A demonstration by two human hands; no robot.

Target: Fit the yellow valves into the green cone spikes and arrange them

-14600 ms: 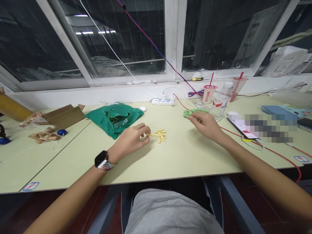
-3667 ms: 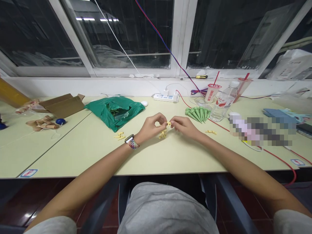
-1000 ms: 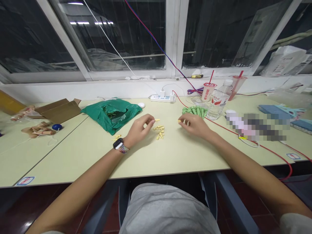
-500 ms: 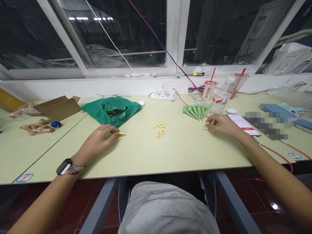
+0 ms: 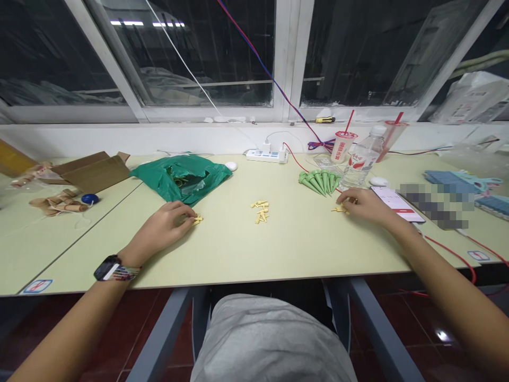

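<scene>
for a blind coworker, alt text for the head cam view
The left hand is at a few small yellow pieces and the right hand at others, on a pale table, with a larger yellow cluster between them. Green cones lie beyond the right hand, a green plastic bag beyond the left.

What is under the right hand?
Small yellow pieces show at the fingertips of the right hand; anything under the palm is covered and cannot be seen.

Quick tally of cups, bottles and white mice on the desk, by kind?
Cups with straws: 2 (white, red-tinted)
Water bottle: 1
White computer mice: 2 (left, right)
Total: 5
</scene>
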